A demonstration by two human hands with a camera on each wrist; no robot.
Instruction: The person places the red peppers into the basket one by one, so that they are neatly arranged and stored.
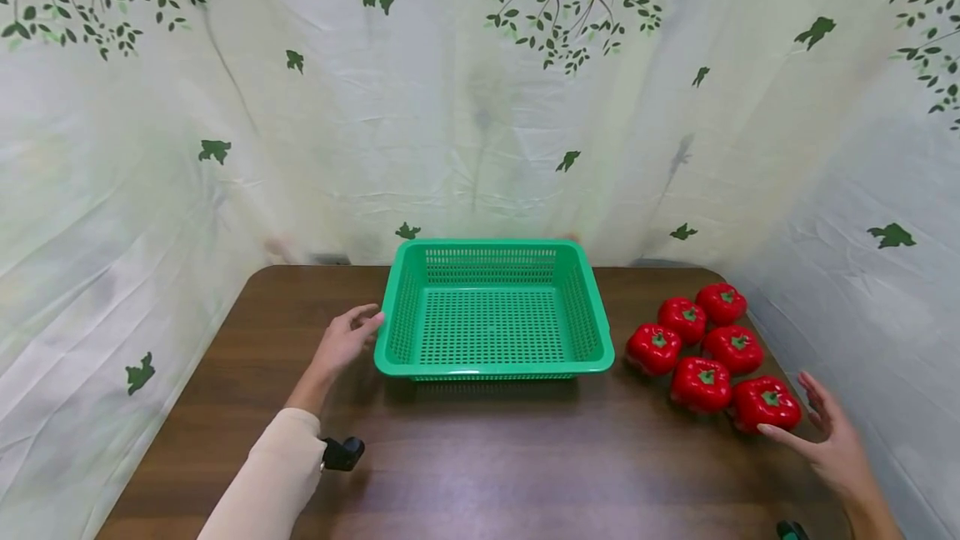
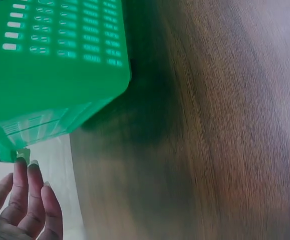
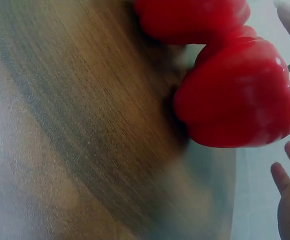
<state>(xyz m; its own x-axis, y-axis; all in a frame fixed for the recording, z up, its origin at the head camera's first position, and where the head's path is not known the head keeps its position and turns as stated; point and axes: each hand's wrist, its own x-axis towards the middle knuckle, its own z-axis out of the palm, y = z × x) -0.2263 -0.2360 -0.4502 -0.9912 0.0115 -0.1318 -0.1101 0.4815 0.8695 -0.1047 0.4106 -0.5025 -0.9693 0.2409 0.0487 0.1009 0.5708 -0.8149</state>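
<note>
A green plastic basket [image 1: 491, 375] with slotted walls stands at the middle of the table, with nothing inside it. At its left rim is my left hand [image 1: 351, 344]; in the left wrist view its loosely bent fingers [image 2: 33, 192] come up to the rim, and I cannot tell if they touch it. On the right, several red bell peppers [image 1: 700, 384] with green stems sit close together. My right hand [image 1: 828, 432] is spread beside the nearest pepper [image 3: 237, 97], thumb in front and fingers behind, without a grip on it.
The dark wooden table [image 1: 480, 465] has rounded far corners. A pale cloth [image 1: 480, 132] printed with leaves hangs behind and along both sides. A black wrist device [image 1: 342, 453] sits at my left sleeve [image 1: 273, 473].
</note>
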